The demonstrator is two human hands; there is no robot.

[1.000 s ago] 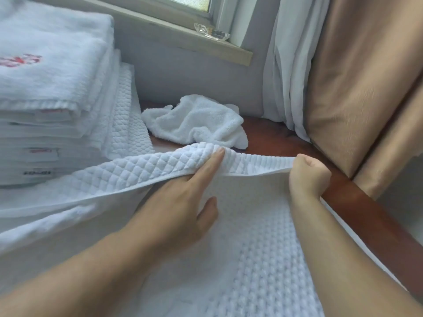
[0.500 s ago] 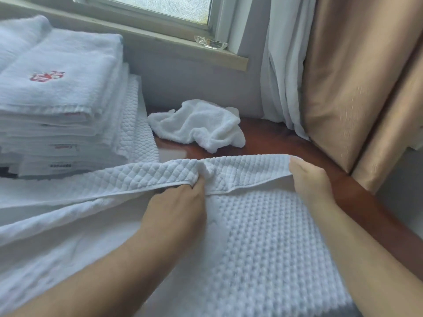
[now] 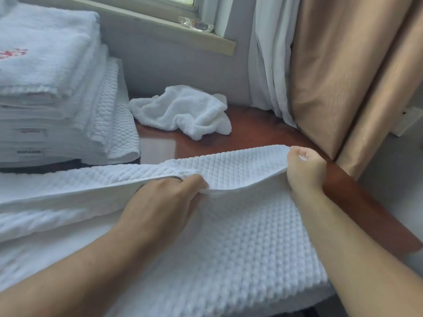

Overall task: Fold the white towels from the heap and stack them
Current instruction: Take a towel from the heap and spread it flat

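- stack of folded towels [image 3: 45,92]: beyond and to the left of the left hand [image 3: 164,202]; several towels are already folded and stacked.
- left hand: fingers curl round the lifted edge of the waffle-weave towel [image 3: 240,248], which lies spread beneath both forearms.
- crumpled terry towel [image 3: 183,113]: beyond and between the hands, on the wooden table [image 3: 263,136]; not yet folded, and the only loose towel in view.
- right hand [image 3: 305,170]: a fist closed on the corner of the same edge; this fold is judged about midway.
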